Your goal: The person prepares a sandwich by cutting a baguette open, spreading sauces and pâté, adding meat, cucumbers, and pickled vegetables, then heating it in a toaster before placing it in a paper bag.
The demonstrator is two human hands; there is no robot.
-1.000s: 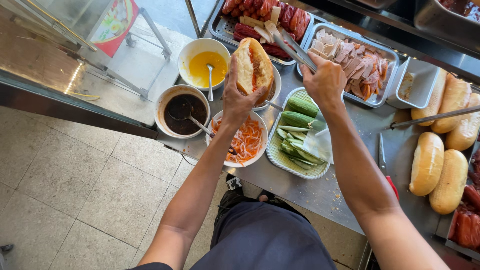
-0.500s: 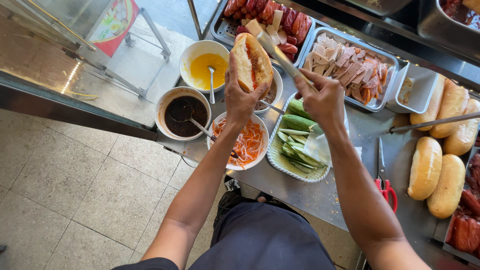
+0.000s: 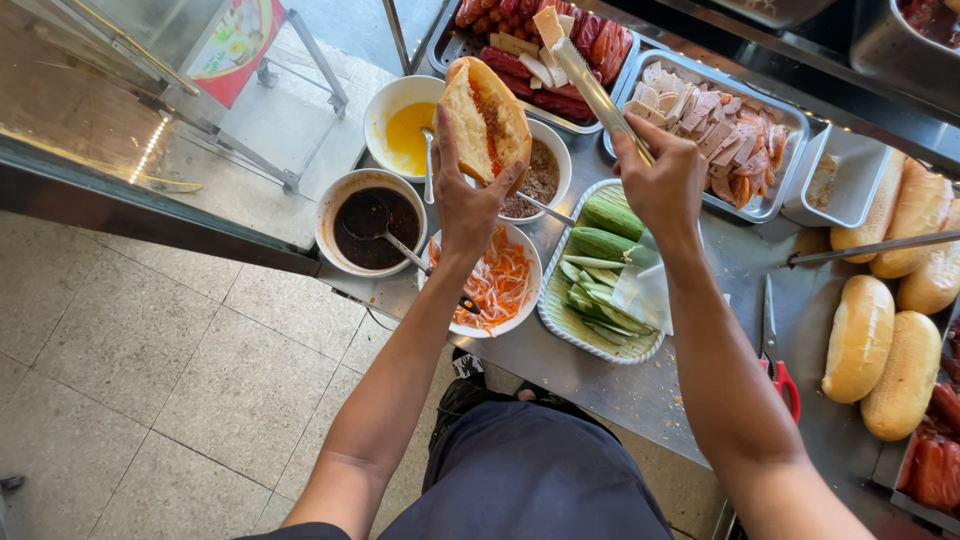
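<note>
above the carrot bowl (image 3: 497, 283), the left hand (image 3: 466, 200) is gripping a split roll (image 3: 486, 118), fingers closed round its underside, cut face turned up and showing a reddish spread. right of the roll, the right hand (image 3: 662, 180) is clamped on metal tongs (image 3: 593, 88), and the tong tips are pinching a pale slice (image 3: 548, 25) over the sausage tray (image 3: 470, 45). the slice is hanging clear of the tray and apart from the roll.

further right of the roll, a tray of sliced cold cuts (image 3: 715, 130) is sitting, with whole loaves (image 3: 885, 345) and red-handled scissors (image 3: 775, 345) beyond. below and right of the roll, a cucumber plate (image 3: 600, 280) is lying; left of the roll, a yellow sauce bowl (image 3: 405, 130) and a dark sauce bowl (image 3: 370, 220) are standing.

judged step: filling is in progress, with the slice picked up but not yet placed. the next move is calling for carrying the tongs leftward to the open cut, keeping the roll tilted open, then easing the tong pressure so the slice is dropping inside rather than onto the bowls below.
</note>
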